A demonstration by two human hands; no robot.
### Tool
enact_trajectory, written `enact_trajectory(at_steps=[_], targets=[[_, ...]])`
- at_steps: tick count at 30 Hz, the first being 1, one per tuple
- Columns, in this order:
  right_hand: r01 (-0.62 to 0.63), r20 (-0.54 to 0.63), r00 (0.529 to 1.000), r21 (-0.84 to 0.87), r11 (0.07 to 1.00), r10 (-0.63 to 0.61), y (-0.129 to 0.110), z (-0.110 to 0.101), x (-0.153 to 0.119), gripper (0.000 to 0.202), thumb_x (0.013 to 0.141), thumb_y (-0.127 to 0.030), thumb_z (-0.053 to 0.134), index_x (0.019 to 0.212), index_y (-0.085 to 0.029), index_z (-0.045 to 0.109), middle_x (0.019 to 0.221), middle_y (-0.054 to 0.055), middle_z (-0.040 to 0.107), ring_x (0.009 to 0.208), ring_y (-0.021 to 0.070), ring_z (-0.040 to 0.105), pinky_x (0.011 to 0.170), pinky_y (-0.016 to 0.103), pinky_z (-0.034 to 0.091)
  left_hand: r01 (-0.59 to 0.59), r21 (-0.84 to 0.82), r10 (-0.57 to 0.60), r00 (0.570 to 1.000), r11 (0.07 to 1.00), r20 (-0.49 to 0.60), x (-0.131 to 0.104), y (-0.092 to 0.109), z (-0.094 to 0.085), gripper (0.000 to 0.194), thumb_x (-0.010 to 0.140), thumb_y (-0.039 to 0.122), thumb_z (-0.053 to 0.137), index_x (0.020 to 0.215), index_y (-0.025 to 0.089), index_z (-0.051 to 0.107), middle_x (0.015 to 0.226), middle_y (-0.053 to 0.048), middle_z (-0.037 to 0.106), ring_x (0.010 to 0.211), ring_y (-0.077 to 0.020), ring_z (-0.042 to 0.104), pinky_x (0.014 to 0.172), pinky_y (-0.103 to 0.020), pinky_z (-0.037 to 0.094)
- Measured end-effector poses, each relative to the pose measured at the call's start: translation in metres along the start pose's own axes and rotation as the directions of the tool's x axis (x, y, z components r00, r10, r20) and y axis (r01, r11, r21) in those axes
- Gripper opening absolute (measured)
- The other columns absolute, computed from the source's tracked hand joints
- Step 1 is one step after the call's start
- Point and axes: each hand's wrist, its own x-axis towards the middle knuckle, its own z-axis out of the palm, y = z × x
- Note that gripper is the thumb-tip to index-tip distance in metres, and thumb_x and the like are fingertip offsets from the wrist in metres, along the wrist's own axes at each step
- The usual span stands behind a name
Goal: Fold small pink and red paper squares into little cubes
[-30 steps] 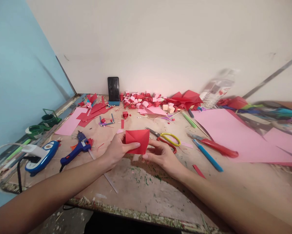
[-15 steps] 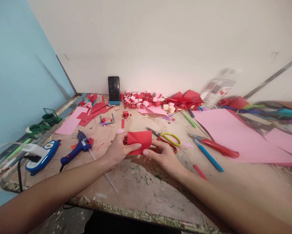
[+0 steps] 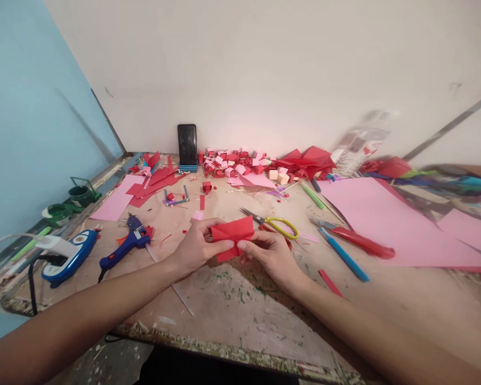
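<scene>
A small creased piece of red paper (image 3: 233,229) is held up above the table between both hands. My left hand (image 3: 202,243) grips its left side, thumb pressed on the front face. My right hand (image 3: 266,254) pinches the lower right part, its thumb tip close beside the left thumb; the fingers behind the paper are mostly hidden. Just behind the right hand lie scissors (image 3: 270,221) with yellow and orange handles. A small pink paper piece (image 3: 198,215) is on the table beyond the left hand.
On the left are a blue glue gun (image 3: 128,243) and a blue power strip (image 3: 69,259). Folded paper cubes (image 3: 240,163) are heaped by the wall near a phone (image 3: 188,144). To the right lie a blue stick (image 3: 344,255), a red-handled cutter (image 3: 363,241) and pink sheets (image 3: 384,224).
The red paper has tilted and buckled, now showing a crease across its middle. My two thumbs have come level and close together on its front.
</scene>
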Motion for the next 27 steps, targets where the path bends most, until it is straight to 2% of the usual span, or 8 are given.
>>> enact_trajectory(at_steps=[7,12,19,23,27], targets=[[0.026,-0.026,0.999,-0.041,0.999,-0.028,-0.0049,0.0023,-0.0009,0.030,0.077,-0.043,0.083,0.065,-0.017,0.073,0.057,0.001,0.067,0.053,0.0135,0.055,0.054,0.027,0.041,-0.026,0.036,0.025,1.000,0.999,0.014,0.0001,0.0000,-0.0007,0.030,0.071,0.027,0.084,0.096,0.013,0.073,0.087,-0.004,0.075,0.078,-0.0199,0.071,0.072,-0.027,0.055],[0.040,-0.011,0.999,-0.064,0.997,-0.041,-0.0022,0.0007,-0.0006,0.025,0.075,-0.040,0.084,0.069,-0.017,0.076,0.058,0.000,0.067,0.053,0.0135,0.055,0.054,0.027,0.041,-0.053,0.053,0.053,0.999,0.997,0.010,0.0007,-0.0011,-0.0003,0.029,0.074,0.029,0.081,0.096,0.012,0.072,0.090,-0.006,0.077,0.081,-0.0203,0.071,0.074,-0.028,0.056],[0.076,0.046,0.996,-0.042,0.996,-0.075,-0.0002,-0.0003,-0.0004,0.019,0.074,-0.036,0.086,0.079,-0.018,0.080,0.074,0.003,0.075,0.056,0.0132,0.057,0.056,0.027,0.045,-0.076,0.126,0.077,0.997,0.989,-0.004,-0.0012,0.0012,0.0008,0.025,0.075,0.027,0.079,0.092,0.012,0.069,0.085,-0.006,0.075,0.074,-0.0182,0.069,0.067,-0.025,0.054],[0.059,0.110,0.992,-0.031,0.998,-0.055,-0.0041,-0.0009,-0.0031,0.021,0.079,-0.037,0.083,0.084,-0.017,0.080,0.066,0.002,0.072,0.057,0.0146,0.059,0.056,0.027,0.046,-0.075,0.109,0.078,0.997,0.991,-0.022,-0.0018,0.0014,0.0007,0.024,0.075,0.028,0.078,0.091,0.013,0.068,0.082,-0.005,0.075,0.071,-0.0173,0.069,0.066,-0.025,0.053],[0.062,0.098,0.994,-0.099,0.993,-0.052,-0.0057,-0.0013,-0.0045,0.024,0.085,-0.039,0.076,0.080,-0.016,0.078,0.064,0.003,0.071,0.057,0.0153,0.060,0.058,0.028,0.046,-0.044,0.078,0.045,0.999,0.996,-0.018,-0.0023,0.0013,0.0007,0.027,0.076,0.029,0.078,0.095,0.013,0.068,0.082,-0.005,0.075,0.071,-0.0181,0.069,0.065,-0.026,0.053]])
